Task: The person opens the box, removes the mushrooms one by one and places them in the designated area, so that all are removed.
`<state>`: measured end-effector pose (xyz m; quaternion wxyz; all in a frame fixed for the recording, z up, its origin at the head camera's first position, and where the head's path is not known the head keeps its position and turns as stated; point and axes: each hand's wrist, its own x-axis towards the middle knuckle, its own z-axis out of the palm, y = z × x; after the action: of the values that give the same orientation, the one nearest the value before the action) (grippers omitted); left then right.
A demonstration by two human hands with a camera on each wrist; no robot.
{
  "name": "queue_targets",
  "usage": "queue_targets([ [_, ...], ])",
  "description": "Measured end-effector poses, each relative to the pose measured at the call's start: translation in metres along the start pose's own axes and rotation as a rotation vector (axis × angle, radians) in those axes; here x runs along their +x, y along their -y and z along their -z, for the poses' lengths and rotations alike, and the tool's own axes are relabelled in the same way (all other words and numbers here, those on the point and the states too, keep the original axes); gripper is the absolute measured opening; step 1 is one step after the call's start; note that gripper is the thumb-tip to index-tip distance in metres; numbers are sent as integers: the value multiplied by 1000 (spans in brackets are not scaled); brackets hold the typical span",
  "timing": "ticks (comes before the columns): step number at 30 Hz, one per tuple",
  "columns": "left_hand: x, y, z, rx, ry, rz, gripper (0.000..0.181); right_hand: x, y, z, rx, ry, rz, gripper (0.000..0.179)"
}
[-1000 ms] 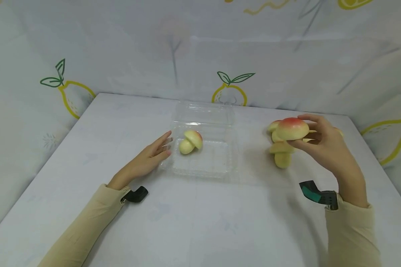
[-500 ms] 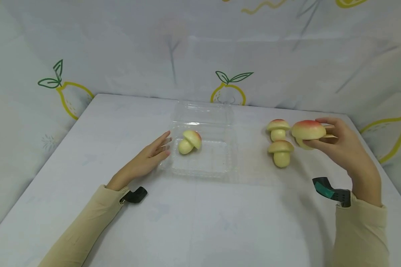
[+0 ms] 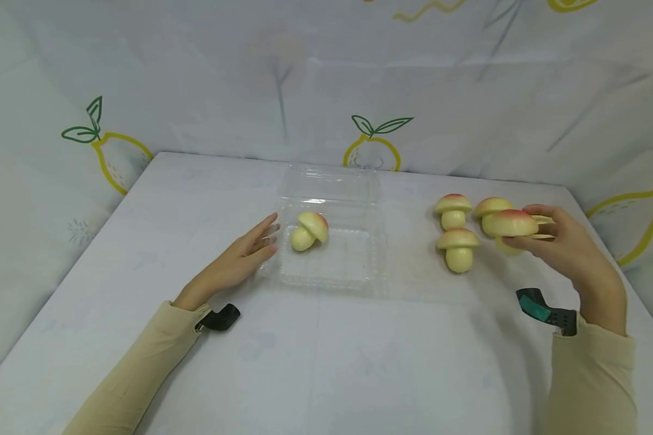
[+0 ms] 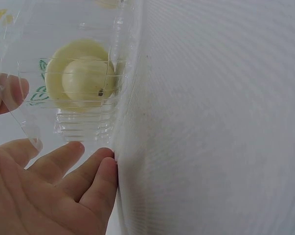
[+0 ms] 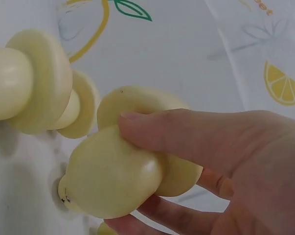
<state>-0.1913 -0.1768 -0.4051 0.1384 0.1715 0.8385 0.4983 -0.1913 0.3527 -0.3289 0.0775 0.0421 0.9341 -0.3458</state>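
In the head view my right hand pinches a toy mushroom with a red-topped, cream-yellow cap, above the table's right side. The right wrist view shows my thumb across the held mushroom, with fingers beneath. Partly behind it is another mushroom; two more, a rear one and a front one, stand to its left. My left hand lies with extended fingers at the left side of a clear plastic clamshell box. One mushroom lies tilted inside, at the left.
The box's clear lid is folded back toward the rear of the white-covered table. A pale cloth backdrop with lemon drawings rises behind the table. Dark wrist mounts sit on the left cuff and right cuff.
My right hand has carried its mushroom rightward and slightly lower, uncovering the mushrooms that were behind it. The left hand and the box have stayed in place.
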Motion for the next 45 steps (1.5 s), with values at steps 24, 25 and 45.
queue_targets([
  [24,0,-2,0,-17,11,1,66,15,-21,-6,-144,195,-57,86],
  [25,0,-2,0,-16,10,2,66,15,-21,-6,-151,199,-61,87],
  [45,1,0,1,-9,9,3,66,16,-20,-9,-178,208,-71,94],
])
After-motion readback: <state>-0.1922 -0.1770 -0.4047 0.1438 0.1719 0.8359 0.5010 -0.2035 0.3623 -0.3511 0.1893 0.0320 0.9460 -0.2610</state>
